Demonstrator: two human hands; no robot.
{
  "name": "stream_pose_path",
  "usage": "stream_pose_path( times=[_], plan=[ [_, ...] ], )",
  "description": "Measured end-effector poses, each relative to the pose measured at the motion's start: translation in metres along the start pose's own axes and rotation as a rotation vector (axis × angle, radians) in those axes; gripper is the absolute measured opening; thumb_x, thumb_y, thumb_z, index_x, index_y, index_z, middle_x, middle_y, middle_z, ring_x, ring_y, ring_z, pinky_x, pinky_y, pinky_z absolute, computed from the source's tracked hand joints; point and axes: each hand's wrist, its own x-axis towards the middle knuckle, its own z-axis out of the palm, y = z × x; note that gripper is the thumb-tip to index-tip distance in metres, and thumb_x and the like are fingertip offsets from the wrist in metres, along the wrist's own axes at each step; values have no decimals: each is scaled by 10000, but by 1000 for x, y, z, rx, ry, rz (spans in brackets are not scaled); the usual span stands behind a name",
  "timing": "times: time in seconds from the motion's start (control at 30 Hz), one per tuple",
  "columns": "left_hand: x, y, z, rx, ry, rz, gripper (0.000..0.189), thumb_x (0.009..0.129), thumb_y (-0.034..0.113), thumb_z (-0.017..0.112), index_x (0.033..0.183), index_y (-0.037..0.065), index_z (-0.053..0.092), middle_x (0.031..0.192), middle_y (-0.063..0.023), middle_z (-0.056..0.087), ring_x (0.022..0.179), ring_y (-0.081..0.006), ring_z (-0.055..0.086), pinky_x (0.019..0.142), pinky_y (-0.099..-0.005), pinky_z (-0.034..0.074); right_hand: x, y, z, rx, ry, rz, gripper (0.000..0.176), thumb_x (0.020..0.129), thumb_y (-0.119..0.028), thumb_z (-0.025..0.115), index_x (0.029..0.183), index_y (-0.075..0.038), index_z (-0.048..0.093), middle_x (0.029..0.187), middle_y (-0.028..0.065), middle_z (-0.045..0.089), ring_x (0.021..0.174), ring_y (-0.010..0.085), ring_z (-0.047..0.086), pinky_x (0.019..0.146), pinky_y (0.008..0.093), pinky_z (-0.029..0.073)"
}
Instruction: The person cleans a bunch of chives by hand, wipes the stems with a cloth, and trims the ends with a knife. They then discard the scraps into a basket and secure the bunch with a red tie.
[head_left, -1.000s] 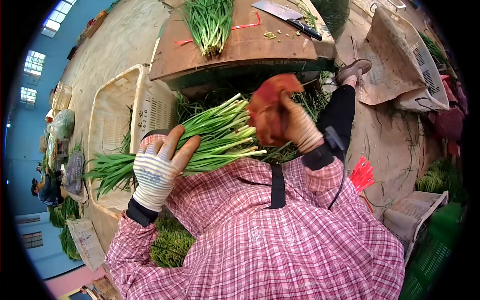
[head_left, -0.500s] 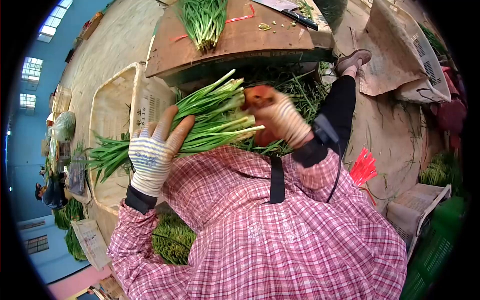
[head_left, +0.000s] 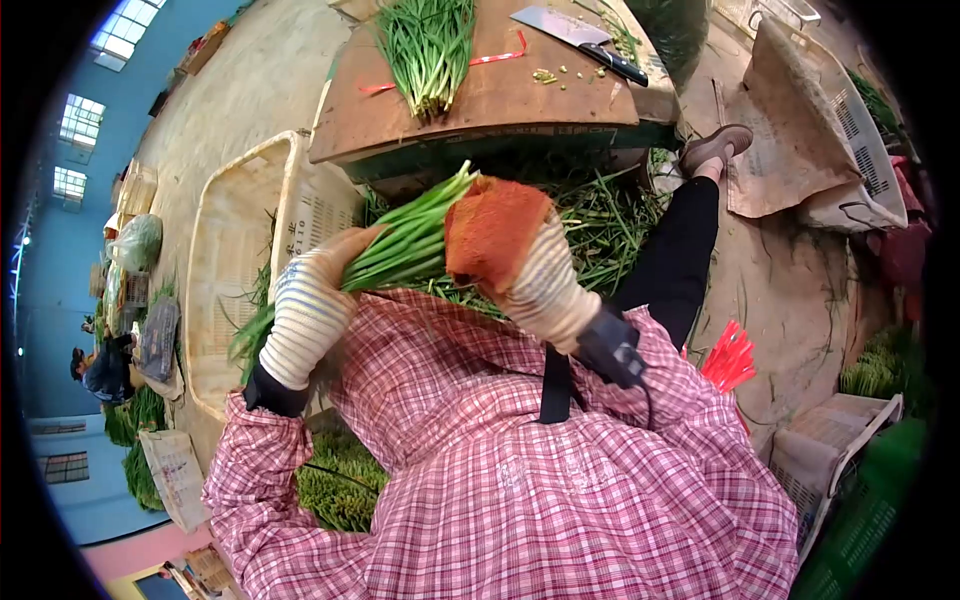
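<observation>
A bunch of green chives [head_left: 408,240] lies across my lap in front of my chest, its leaf ends trailing left past my wrist. My left hand [head_left: 318,300], in a striped knit glove, is closed round the bunch at its middle. At the pale stalk ends is my right hand [head_left: 548,285], gloved too, its fingers covered by a rough orange-brown cloth [head_left: 495,232] that presses over the stalks. The cloth hides those fingers and part of the stalk ends. Loose green leaves [head_left: 610,215] are heaped just beyond my hands.
A wooden board [head_left: 550,105] ahead carries another chive bunch [head_left: 430,55], a red tie strip [head_left: 497,57] and a cleaver [head_left: 580,42]. A crate [head_left: 235,270] stands left. Red strips [head_left: 728,358] hang at my right side. Trimmed chives [head_left: 340,478] lie below my left arm.
My left hand has turned and wrapped round the bunch from lying flat over it. My right hand has brought the cloth over the stalk ends. The view has shifted slightly.
</observation>
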Motion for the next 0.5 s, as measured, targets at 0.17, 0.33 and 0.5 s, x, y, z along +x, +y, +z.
stream_pose_path(
  times=[0.17,0.33,0.5],
  plan=[
    [-3,2,-5,38,-147,-225,604,760,-193,572,1317,30,645,1180,-159,726,1051,-182,688,938,-288,525,8,16,0,90,-233,-151,454,757,-178,738,1201,-129,660,1152,112,672,1107,354,634,957,484,506],
    [-6,18,-4,255,-70,-55,734,699,-191,587,1345,153,641,1306,-147,656,1089,-336,681,911,-356,556,6,29,-18,142,-257,-222,463,774,-202,767,1216,-106,667,1158,131,671,1082,366,641,957,478,506],
    [-1,23,0,506,25,118,754,692,-161,584,1354,200,614,1261,-144,662,968,-388,677,825,-442,558,-16,46,-39,192,-306,-109,403,838,-219,722,1223,-112,665,1158,140,672,1102,378,629,1004,492,486]
  ],
)
